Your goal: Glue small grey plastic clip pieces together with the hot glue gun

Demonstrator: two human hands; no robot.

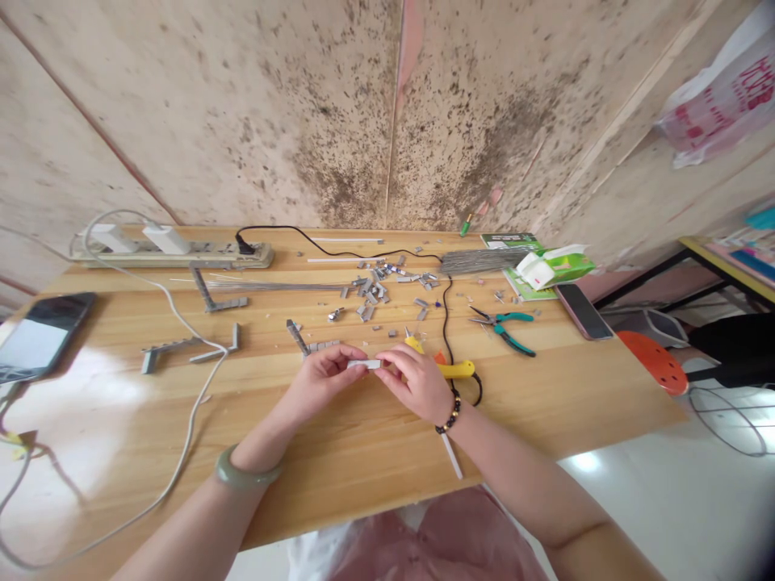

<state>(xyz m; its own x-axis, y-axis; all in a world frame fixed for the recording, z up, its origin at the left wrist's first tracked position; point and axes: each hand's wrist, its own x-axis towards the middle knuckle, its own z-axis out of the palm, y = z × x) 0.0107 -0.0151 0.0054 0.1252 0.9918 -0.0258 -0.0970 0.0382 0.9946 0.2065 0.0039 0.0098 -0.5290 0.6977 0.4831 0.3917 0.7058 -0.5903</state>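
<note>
Between the fingertips of my left hand and my right hand is a small light-grey strip. Both hands are closed, pinching it at either end just above the wooden table. Behind my left hand lies a grey jointed piece with one arm sticking up, partly covered by the fingers. A yellow glue gun lies beside and partly behind my right hand. Under my right wrist, a white glue stick shows. Farther back, many small grey pieces are scattered in a loose heap.
Teal-handled pliers lie to the right, near thin wires, a tissue pack and a phone. Grey angled pieces, a power strip, a tablet and a trailing white cable occupy the left.
</note>
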